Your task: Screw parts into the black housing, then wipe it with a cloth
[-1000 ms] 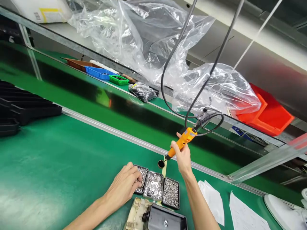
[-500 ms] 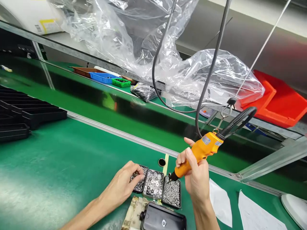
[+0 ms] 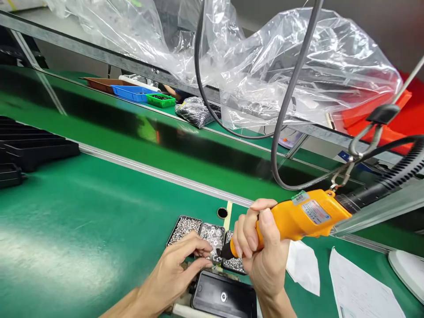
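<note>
My right hand [image 3: 266,254] is wrapped around an orange electric screwdriver [image 3: 298,216], which points down and left. Its black tip is over the middle black tray, among flat metal washers [image 3: 212,233]. Beside the tip, my left hand [image 3: 177,269] has its thumb and fingers drawn together; whatever is between them cannot be made out. Left of the washers, small shiny metal parts [image 3: 185,227] fill another tray. Small metal nuts [image 3: 234,264] lie in the right tray, partly behind the screwdriver. Below the trays rests a black rectangular case [image 3: 212,293] with a small ring-shaped part on its face.
Black trays [image 3: 36,152] stand at the left of the green bench. White papers [image 3: 364,282] lie at the right. A grey cable [image 3: 288,106] hangs in front of clear plastic bags [image 3: 308,57] on the shelf. The screwdriver hangs from a metal clip [image 3: 364,137].
My left hand has moved from the left tray to beside the screwdriver tip. The right hand has swung the screwdriver lower and leftward, its tip leaving the nut tray for the washers.
</note>
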### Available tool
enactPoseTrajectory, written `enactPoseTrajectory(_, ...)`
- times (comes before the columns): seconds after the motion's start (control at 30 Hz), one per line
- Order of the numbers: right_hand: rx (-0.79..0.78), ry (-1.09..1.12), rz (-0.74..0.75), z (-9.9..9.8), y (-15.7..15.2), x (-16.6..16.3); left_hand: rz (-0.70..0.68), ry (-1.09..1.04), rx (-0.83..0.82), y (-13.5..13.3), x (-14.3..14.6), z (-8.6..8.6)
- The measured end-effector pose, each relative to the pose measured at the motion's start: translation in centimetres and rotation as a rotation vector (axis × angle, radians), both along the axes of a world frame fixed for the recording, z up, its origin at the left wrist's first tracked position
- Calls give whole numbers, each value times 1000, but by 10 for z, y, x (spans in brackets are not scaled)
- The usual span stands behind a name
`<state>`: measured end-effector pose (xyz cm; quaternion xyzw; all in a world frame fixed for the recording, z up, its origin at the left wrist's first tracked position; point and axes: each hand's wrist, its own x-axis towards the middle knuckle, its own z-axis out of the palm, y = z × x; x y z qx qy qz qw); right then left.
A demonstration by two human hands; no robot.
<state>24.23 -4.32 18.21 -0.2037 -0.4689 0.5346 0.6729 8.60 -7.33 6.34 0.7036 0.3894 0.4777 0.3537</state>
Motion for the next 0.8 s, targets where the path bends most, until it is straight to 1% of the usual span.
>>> enactPoseTrajectory(0.13, -12, -16, 32, -4, -2, -6, 8, -60, -26, -2, 3, 1)
enactPoseTrajectory(0.4, 6, -49, 29, -8, -6, -9, 19, -142, -66, -6, 6, -2)
enactPoseTrajectory(0.5, 9, -65, 32, -9, -7, -11, 43, -166, -107, -7, 7, -4)
enactPoseTrajectory(0.6, 7, -86, 2, -11, -8, -14, 71, -169, -143, -8, 8, -5)
enactPoseTrajectory(0.8, -50, -116, -6, -16, -8, -18, 146, -153, -196, -9, 10, -5)
